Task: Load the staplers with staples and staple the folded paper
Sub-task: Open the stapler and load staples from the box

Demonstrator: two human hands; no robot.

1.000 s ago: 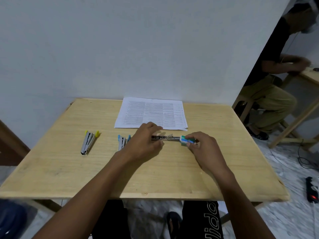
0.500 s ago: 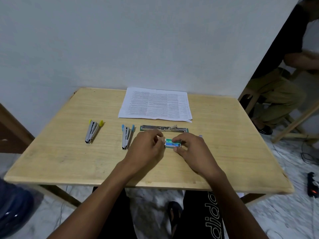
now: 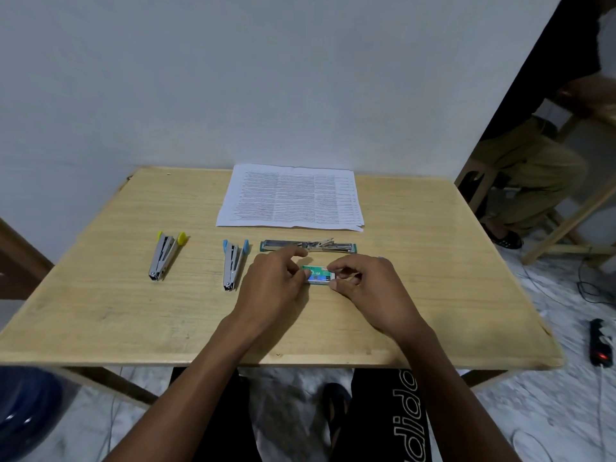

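A small green staple box (image 3: 318, 274) lies on the wooden table (image 3: 433, 261), pinched from both ends by my left hand (image 3: 276, 285) and my right hand (image 3: 363, 285). Just behind it a green stapler (image 3: 308, 246) lies opened out flat, its metal channel facing up. A blue-tipped stapler (image 3: 232, 263) and a yellow-tipped stapler (image 3: 164, 254) lie further left, both partly open. The printed paper (image 3: 291, 196) rests flat at the back middle of the table.
The table stands against a white wall. A person sits on a wooden stool (image 3: 480, 181) at the right. A power strip (image 3: 600, 341) and cables lie on the floor at the right. A dark blue container (image 3: 23, 411) stands at lower left.
Both hands left the green stapler, which now lies flat behind them, and drew the staple box nearer to me. The camera tilted down a little.
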